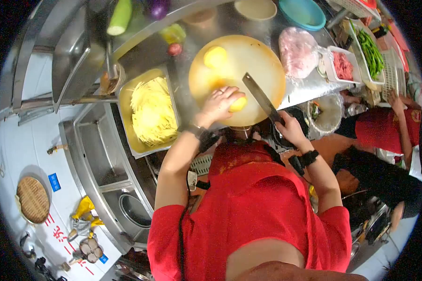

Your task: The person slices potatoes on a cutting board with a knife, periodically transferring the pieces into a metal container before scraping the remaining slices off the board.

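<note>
On a round cutting board my left hand is closed over a peeled yellow potato, which shows past the fingertips. A second peeled potato lies farther up the board. My right hand grips the handle of a cleaver. Its blade slants up and left above the right half of the board, apart from the potato. Left of the board is a metal tray heaped with yellow potato shreds.
Behind the board stand a teal basin and a pale bowl. To the right are a bag of pink meat, a tub of minced meat and green peppers. A steel sink is at left; co-workers stand at right.
</note>
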Action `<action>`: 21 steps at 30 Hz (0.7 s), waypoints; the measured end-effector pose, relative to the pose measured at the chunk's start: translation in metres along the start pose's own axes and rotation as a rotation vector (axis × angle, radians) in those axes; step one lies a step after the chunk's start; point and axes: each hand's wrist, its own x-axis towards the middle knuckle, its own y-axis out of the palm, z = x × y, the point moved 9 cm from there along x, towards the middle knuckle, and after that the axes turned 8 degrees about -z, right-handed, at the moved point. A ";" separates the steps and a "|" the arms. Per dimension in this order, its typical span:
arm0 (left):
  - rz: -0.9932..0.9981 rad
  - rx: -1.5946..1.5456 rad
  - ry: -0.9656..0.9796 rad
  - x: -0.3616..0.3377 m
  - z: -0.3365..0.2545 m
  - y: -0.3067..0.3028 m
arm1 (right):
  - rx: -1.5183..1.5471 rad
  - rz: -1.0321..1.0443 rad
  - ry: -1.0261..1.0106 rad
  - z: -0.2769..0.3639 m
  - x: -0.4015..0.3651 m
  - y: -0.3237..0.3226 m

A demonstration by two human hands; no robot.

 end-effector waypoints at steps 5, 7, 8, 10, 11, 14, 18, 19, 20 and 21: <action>-0.166 0.029 -0.027 -0.023 -0.006 0.015 | -0.243 0.088 -0.069 0.008 0.009 0.005; -0.336 -0.105 -0.187 -0.038 0.003 0.012 | -0.281 0.106 -0.065 0.009 0.013 0.006; -0.403 -0.093 -0.161 -0.039 0.001 0.013 | -0.289 0.118 -0.061 0.011 0.015 0.006; -0.475 -0.065 -0.139 -0.038 0.001 0.018 | -0.288 0.087 -0.084 0.020 0.015 0.001; -0.562 -0.035 -0.116 -0.039 0.000 0.017 | -0.282 0.095 -0.074 0.024 0.014 -0.002; -0.648 -0.002 -0.127 -0.041 0.000 0.022 | -0.227 0.058 -0.173 0.053 0.011 -0.016; -0.679 -0.035 -0.101 -0.040 0.000 0.024 | -0.285 0.096 -0.206 0.053 0.010 -0.012; -0.681 -0.030 -0.099 -0.040 -0.001 0.023 | -0.337 0.103 -0.209 0.053 0.009 -0.010; -0.684 -0.024 -0.097 -0.040 -0.001 0.023 | -0.389 0.110 -0.214 0.053 0.010 -0.008; -0.678 -0.025 -0.101 -0.041 0.001 0.025 | -0.386 0.114 -0.211 0.053 0.010 -0.006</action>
